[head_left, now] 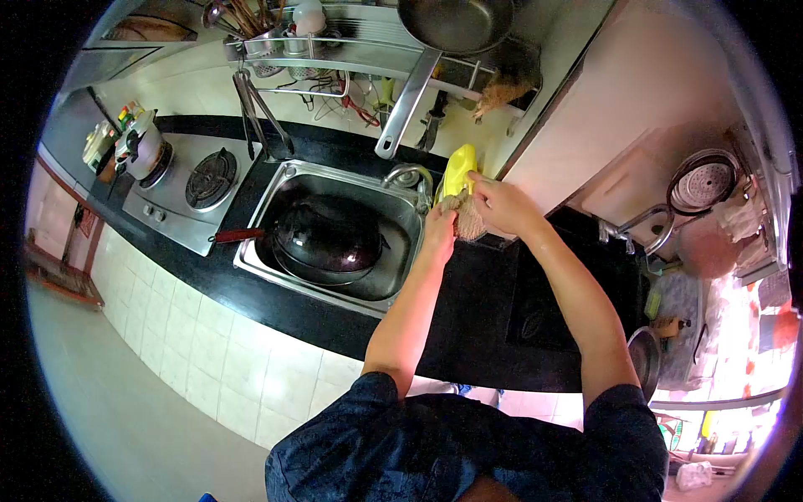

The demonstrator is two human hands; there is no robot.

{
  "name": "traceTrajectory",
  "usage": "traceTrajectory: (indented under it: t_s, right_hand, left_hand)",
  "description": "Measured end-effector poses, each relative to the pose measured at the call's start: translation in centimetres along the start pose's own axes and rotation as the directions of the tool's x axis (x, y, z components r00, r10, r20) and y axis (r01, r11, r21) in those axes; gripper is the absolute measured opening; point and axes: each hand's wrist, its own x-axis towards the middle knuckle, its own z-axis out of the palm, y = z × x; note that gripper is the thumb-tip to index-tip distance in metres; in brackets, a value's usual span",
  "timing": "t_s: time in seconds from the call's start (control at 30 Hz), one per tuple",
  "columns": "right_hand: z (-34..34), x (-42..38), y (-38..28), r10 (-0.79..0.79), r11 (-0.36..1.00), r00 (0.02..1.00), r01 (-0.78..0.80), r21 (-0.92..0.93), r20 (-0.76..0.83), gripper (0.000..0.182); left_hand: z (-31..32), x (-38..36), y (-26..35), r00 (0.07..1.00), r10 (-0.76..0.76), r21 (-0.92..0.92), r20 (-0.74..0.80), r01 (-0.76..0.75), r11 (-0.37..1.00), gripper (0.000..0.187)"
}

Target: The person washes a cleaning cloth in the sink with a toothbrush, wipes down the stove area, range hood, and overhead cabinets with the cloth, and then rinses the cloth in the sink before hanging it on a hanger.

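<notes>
Both my hands are together over the counter corner, just right of the sink. My left hand [439,232] is closed on a crumpled, tan mesh-like scrubbing cloth [471,223]. My right hand [500,207] is closed at the cloth's upper right edge, its fingertips overlapping a yellow plastic bottle [458,170] in this view. Beside my left hand, the steel sink [403,243] has a curved tap [407,174] at its back corner. A dark wok [328,234] lies bottom up in the sink, its red handle [237,236] over the left rim.
A gas stove [188,180] with a pot [144,149] stands on the left. Tongs [255,105] and a frying pan [456,25] hang from the steel rack [360,63] above the sink. Black counter [468,322] runs below my arms. A second tap [657,230] is at the right.
</notes>
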Motion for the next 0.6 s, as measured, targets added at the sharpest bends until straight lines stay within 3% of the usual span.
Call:
traceTrajectory:
  t_s: [0.2,0.3,0.33,0.4,0.47,0.57,0.6]
  right_hand:
    - [0.9,-0.2,0.4,0.001,1.0,1.0,-0.001,-0.025,0.017,0.027]
    - [1.5,-0.6,0.4,0.022,1.0,0.999,-0.021,-0.021,0.041,0.022]
    - [1.7,-0.9,0.3,-0.005,1.0,1.0,0.005,0.004,0.017,0.02]
    - [2.0,-2.4,0.4,-0.068,0.997,0.995,0.071,0.037,-0.071,0.019]
    - [3.2,-5.2,0.5,-0.183,0.982,0.913,0.189,-0.018,-0.365,0.019]
    - [4.3,-12.2,0.7,0.148,0.953,0.948,-0.061,0.295,-0.282,0.017]
    - [6.5,-14.5,2.4,0.129,0.951,0.893,0.012,0.309,-0.432,0.015]
  left_hand:
    - [-1.2,0.7,-0.7,0.996,0.056,-0.002,0.07,-0.056,0.998,0.031]
    - [0.1,-1.0,0.7,0.995,0.097,-0.033,-0.035,-0.099,0.995,0.028]
    - [0.0,-1.3,0.9,0.995,0.101,-0.025,0.008,-0.101,0.995,0.029]
    - [-1.0,-1.2,0.0,0.987,0.155,-0.079,0.03,-0.152,0.985,0.031]
    - [-0.2,-3.4,0.8,0.988,0.144,-0.024,0.054,-0.143,0.99,0.033]
    - [-0.3,-5.9,-1.1,0.988,0.132,0.118,0.079,-0.141,0.983,0.034]
    - [0.1,-7.0,-2.1,0.992,0.106,0.143,0.065,-0.114,0.983,0.034]
